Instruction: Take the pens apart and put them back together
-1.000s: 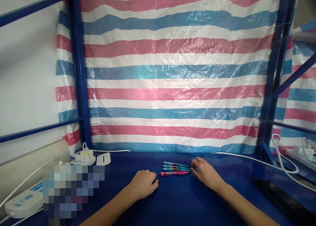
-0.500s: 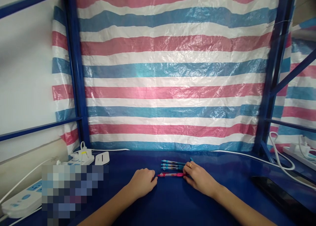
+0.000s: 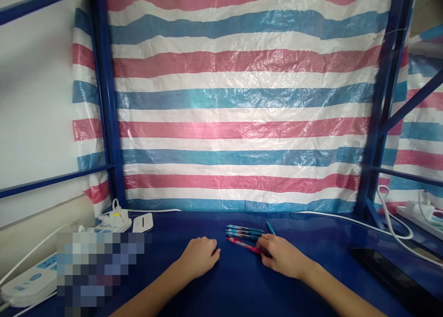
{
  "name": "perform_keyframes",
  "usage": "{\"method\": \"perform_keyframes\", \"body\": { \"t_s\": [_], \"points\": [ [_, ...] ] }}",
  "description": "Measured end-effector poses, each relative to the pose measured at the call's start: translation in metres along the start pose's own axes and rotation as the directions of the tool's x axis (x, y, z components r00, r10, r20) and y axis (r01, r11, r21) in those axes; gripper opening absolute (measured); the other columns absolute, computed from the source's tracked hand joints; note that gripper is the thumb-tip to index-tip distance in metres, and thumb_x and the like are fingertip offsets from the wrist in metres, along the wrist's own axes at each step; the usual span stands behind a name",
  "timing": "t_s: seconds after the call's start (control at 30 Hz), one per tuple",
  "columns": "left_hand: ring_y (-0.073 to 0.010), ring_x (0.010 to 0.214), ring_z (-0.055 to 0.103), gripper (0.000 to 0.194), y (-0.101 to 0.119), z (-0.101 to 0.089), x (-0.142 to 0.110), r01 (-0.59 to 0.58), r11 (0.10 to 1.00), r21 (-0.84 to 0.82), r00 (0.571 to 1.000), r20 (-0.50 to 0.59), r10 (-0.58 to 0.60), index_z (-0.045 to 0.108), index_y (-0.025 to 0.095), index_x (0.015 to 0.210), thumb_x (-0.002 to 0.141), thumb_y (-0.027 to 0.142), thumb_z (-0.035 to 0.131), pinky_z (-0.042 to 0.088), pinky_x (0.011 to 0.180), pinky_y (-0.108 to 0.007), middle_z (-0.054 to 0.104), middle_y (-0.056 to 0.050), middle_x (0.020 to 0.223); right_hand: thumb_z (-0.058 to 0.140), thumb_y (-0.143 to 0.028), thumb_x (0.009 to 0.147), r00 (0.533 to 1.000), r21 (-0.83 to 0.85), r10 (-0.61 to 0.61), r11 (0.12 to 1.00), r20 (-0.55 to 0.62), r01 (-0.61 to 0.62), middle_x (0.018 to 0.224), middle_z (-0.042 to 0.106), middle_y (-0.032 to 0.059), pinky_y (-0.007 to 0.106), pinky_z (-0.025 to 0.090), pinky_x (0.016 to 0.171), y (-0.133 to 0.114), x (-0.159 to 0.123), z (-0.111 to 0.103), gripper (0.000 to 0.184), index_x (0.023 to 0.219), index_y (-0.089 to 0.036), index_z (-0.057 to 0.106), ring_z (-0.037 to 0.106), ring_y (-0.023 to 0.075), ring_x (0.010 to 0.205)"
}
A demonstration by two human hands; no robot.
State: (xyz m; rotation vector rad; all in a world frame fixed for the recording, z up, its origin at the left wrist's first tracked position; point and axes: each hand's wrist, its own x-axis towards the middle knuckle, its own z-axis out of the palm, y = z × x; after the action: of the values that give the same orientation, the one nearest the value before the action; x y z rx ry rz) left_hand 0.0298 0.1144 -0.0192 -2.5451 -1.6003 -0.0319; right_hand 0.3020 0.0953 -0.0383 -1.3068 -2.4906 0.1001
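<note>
Several pens lie side by side on the dark blue table [image 3: 242, 289]. The blue pens [image 3: 242, 230] rest in a row at the back. A pink pen [image 3: 244, 245] lies nearest me, tilted, its right end under the fingers of my right hand [image 3: 282, 257], which pinch it. One more teal pen [image 3: 270, 227] pokes out behind that hand. My left hand [image 3: 200, 257] rests on the table left of the pens, fingers curled, with a small dark thing at its fingertips that I cannot make out.
A striped red, white and blue tarp [image 3: 242, 100] hangs behind the table between blue frame posts [image 3: 104, 100]. White power strips [image 3: 117, 221] and cables lie at the left and right. A dark flat object [image 3: 391, 273] lies at the right. A blurred patch sits front left.
My right hand has slid left from the pens' right end onto the pink pen, which has turned from level to tilted. The left hand has stayed put.
</note>
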Motion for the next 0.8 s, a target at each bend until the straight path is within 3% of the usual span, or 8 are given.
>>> {"method": "perform_keyframes", "body": {
  "t_s": [0.2, 0.37, 0.53, 0.67, 0.73, 0.8],
  "points": [
    [-0.0304, 0.077, 0.068, 0.029, 0.001, -0.006, -0.003, -0.026, 1.000, -0.010, 1.000, 0.006, 0.026, 0.063, 0.018, 0.077, 0.092, 0.033, 0.043, 0.048, 0.066, -0.036, 0.070, -0.010, 0.079, 0.052, -0.011, 0.070, 1.000, 0.016, 0.016, 1.000, 0.023, -0.016, 0.081, 0.061, 0.0015, 0.024, 0.037, 0.063, -0.007, -0.001, -0.007, 0.013, 0.079, -0.019, 0.056, 0.055, 0.0160, 0.071],
    [-0.0247, 0.072, 0.066, 0.027, 0.004, -0.020, -0.012, -0.165, 0.985, -0.046, 0.986, 0.009, 0.165, 0.058, 0.021, 0.073, 0.083, 0.046, 0.058, 0.043, 0.062, -0.030, 0.067, -0.001, 0.072, 0.054, -0.014, 0.068, 0.995, 0.070, -0.024, 0.997, 0.100, 0.017, 0.077, 0.060, -0.0005, 0.023, 0.031, 0.055, -0.017, -0.005, -0.014, 0.012, 0.078, -0.020, 0.054, 0.051, 0.0139, 0.065],
    [-0.0206, 0.081, 0.064, 0.025, 0.015, -0.021, -0.021, -0.409, 0.911, -0.059, 0.904, -0.164, 0.395, 0.057, 0.022, 0.089, 0.082, 0.044, 0.066, 0.041, 0.063, -0.027, 0.065, 0.000, 0.091, 0.057, -0.015, 0.062, 0.986, 0.146, -0.090, 0.987, 0.139, 0.069, 0.072, 0.057, -0.0033, 0.021, 0.028, 0.051, -0.034, -0.008, -0.010, 0.013, 0.074, -0.020, 0.052, 0.046, 0.0114, 0.059],
    [-0.0163, 0.070, 0.063, 0.013, 0.027, -0.009, -0.024, -0.535, 0.845, -0.007, 0.839, -0.115, 0.531, 0.056, 0.021, 0.085, 0.093, 0.032, 0.057, 0.039, 0.058, -0.026, 0.063, 0.003, 0.080, 0.059, -0.017, 0.061, 0.976, 0.189, -0.150, 0.975, 0.159, 0.119, 0.070, 0.055, -0.0051, 0.021, 0.028, 0.050, -0.041, -0.008, -0.004, 0.016, 0.075, -0.021, 0.052, 0.042, 0.0100, 0.056],
    [-0.0153, 0.067, 0.063, 0.016, 0.033, -0.006, -0.025, -0.569, 0.821, 0.037, 0.816, -0.099, 0.570, 0.054, 0.020, 0.082, 0.097, 0.026, 0.051, 0.038, 0.055, -0.026, 0.063, 0.003, 0.078, 0.060, -0.018, 0.063, 0.976, 0.186, -0.160, 0.974, 0.150, 0.131, 0.070, 0.055, -0.0053, 0.021, 0.028, 0.050, -0.041, -0.008, -0.002, 0.014, 0.075, -0.021, 0.052, 0.041, 0.0100, 0.056],
    [-0.0165, 0.068, 0.064, 0.021, 0.037, -0.004, -0.026, -0.582, 0.811, 0.060, 0.806, -0.089, 0.585, 0.054, 0.020, 0.082, 0.097, 0.035, 0.054, 0.038, 0.053, -0.026, 0.064, 0.002, 0.081, 0.060, -0.018, 0.065, 0.976, 0.167, -0.172, 0.975, 0.133, 0.149, 0.070, 0.055, -0.0051, 0.021, 0.028, 0.051, -0.039, -0.008, -0.001, 0.013, 0.075, -0.021, 0.052, 0.042, 0.0103, 0.057]
  ]
}}
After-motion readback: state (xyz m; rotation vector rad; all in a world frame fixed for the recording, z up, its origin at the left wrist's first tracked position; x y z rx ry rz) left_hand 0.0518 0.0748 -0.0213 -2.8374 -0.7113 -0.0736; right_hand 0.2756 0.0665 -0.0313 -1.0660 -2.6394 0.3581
